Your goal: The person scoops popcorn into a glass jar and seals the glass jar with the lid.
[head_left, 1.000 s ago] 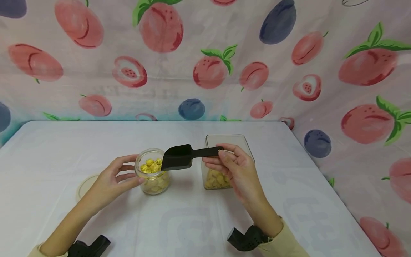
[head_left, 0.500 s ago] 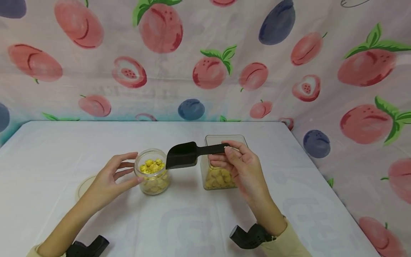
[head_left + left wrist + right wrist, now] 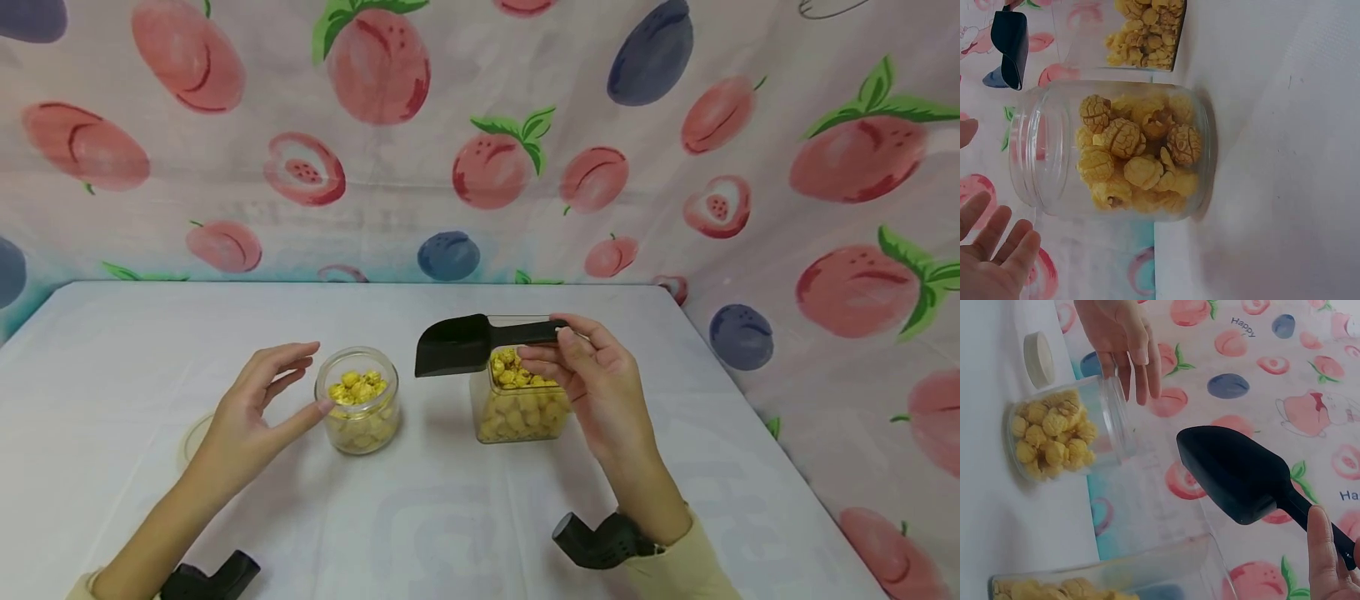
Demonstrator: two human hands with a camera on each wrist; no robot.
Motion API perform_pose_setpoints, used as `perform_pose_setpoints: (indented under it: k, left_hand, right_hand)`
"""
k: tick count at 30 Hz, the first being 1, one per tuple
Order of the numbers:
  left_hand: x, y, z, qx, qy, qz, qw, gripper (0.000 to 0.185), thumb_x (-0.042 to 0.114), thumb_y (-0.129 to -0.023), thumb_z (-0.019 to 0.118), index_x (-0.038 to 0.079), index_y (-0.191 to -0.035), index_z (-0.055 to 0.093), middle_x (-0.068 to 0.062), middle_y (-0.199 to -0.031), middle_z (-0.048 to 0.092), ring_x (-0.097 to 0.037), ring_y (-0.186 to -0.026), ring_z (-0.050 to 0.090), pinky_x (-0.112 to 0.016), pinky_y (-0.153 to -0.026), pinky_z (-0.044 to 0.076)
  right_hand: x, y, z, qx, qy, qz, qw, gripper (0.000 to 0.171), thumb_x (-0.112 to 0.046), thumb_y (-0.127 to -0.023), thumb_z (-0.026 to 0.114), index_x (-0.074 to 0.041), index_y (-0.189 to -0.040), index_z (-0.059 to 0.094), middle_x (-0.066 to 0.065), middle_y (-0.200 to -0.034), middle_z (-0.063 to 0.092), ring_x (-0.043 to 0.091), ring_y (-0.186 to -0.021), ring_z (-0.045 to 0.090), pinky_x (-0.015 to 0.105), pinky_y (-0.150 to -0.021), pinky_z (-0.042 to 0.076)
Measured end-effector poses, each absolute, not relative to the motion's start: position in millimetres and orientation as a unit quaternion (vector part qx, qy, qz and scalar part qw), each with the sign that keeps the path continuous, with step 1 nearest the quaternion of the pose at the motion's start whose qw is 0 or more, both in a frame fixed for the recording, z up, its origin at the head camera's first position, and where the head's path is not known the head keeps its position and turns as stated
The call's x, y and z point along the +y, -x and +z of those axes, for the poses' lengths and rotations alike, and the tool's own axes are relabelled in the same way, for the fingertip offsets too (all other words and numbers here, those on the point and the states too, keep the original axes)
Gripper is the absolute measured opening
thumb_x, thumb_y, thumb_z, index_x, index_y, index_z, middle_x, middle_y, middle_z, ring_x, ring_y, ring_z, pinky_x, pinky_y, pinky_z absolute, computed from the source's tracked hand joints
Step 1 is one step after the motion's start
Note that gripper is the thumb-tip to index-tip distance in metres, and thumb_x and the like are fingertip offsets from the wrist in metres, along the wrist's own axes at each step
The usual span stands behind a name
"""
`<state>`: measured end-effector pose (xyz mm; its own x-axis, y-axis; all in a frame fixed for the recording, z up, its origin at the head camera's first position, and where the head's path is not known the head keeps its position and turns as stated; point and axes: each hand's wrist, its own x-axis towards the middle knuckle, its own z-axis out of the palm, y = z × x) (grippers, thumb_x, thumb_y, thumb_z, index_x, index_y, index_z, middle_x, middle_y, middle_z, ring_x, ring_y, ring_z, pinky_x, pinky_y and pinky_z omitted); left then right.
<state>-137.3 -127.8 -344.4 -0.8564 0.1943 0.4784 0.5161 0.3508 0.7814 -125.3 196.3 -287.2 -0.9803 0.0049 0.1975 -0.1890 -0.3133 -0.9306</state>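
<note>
A round glass jar (image 3: 362, 427) stands upright with yellow caramel popcorn (image 3: 1138, 150) filling its lower part. My left hand (image 3: 258, 408) is beside it on the left, fingers spread and thumb near the rim. In the left wrist view that hand's fingers (image 3: 1019, 256) lie apart from the glass. My right hand (image 3: 600, 383) pinches the handle end of a black scoop (image 3: 457, 346), held level in the air. The scoop's bowl points left, toward the jar, and looks empty in the right wrist view. Below the scoop stands a square clear container (image 3: 521, 417) holding more popcorn.
A round cream lid (image 3: 193, 440) lies on the white table (image 3: 450, 525), partly hidden behind my left hand. A fruit-print cloth (image 3: 375, 200) hangs behind the table and along its right side. Black wrist cameras (image 3: 603, 540) are worn on both wrists.
The scoop in my right hand has moved right and slightly up, from the jar's edge to over the square container. My left hand has come off the jar; its fingers have drawn away to the left.
</note>
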Motion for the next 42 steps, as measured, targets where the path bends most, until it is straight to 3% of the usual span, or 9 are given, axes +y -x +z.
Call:
perform_pose_setpoints:
  k: [11,17,23,30,36,42]
  left_hand:
    - [-122.7,132.5,-339.0,-0.787,0.253,-0.530,0.188,0.057,-0.012,-0.074,0.069,0.001,-0.127,0.051,-0.006,-0.124,0.050,-0.005,-0.117,0.047,-0.012,-0.101,0.038]
    - [-115.1,130.9,-337.6,-0.785,0.278,-0.517,0.198,0.055,-0.013,-0.074,0.069,-0.002,-0.125,0.052,0.000,-0.122,0.052,-0.003,-0.116,0.047,-0.013,-0.102,0.038]
    - [-97.1,131.5,-338.2,-0.792,0.283,-0.504,0.199,0.054,-0.007,-0.079,0.067,0.008,-0.129,0.053,-0.002,-0.124,0.051,-0.003,-0.117,0.045,-0.011,-0.102,0.036]
    - [-65.2,131.7,-336.6,-0.800,0.292,-0.502,0.154,0.052,0.004,-0.084,0.067,0.017,-0.131,0.051,0.001,-0.127,0.050,-0.012,-0.118,0.047,-0.014,-0.102,0.038]
    - [-38.3,134.1,-335.8,-0.786,0.310,-0.519,0.127,0.056,0.006,-0.082,0.069,0.018,-0.133,0.049,0.001,-0.130,0.048,-0.014,-0.120,0.047,-0.028,-0.101,0.044]
    - [-17.7,140.3,-335.6,-0.789,0.294,-0.537,0.048,0.065,0.007,-0.082,0.069,0.017,-0.139,0.040,-0.004,-0.136,0.041,-0.019,-0.121,0.045,-0.036,-0.101,0.045]
  right_hand:
    - [212.2,126.4,-275.8,-0.579,-0.048,0.807,0.108,0.028,-0.013,-0.096,0.050,0.002,-0.119,0.048,0.004,-0.088,0.071,0.015,-0.079,0.071,0.029,-0.078,0.057]
    - [224.0,126.1,-272.3,-0.549,-0.064,0.822,0.137,0.023,-0.011,-0.095,0.050,0.001,-0.114,0.052,0.008,-0.086,0.071,0.018,-0.078,0.071,0.029,-0.076,0.057]
    - [231.8,127.1,-269.4,-0.523,-0.104,0.831,0.159,0.019,-0.006,-0.095,0.049,0.003,-0.111,0.055,0.012,-0.087,0.070,0.021,-0.077,0.071,0.031,-0.075,0.057]
    - [237.0,126.7,-266.1,-0.528,-0.107,0.821,0.187,0.021,-0.004,-0.094,0.049,0.004,-0.112,0.055,0.012,-0.087,0.070,0.022,-0.075,0.070,0.032,-0.075,0.057]
    - [241.7,126.9,-264.4,-0.534,-0.095,0.810,0.221,0.022,-0.003,-0.092,0.052,0.006,-0.112,0.053,0.013,-0.086,0.071,0.023,-0.072,0.070,0.032,-0.072,0.058]
    - [244.9,128.1,-264.5,-0.565,-0.064,0.786,0.241,0.022,-0.003,-0.091,0.055,0.006,-0.111,0.054,0.010,-0.081,0.071,0.022,-0.069,0.070,0.032,-0.072,0.058]
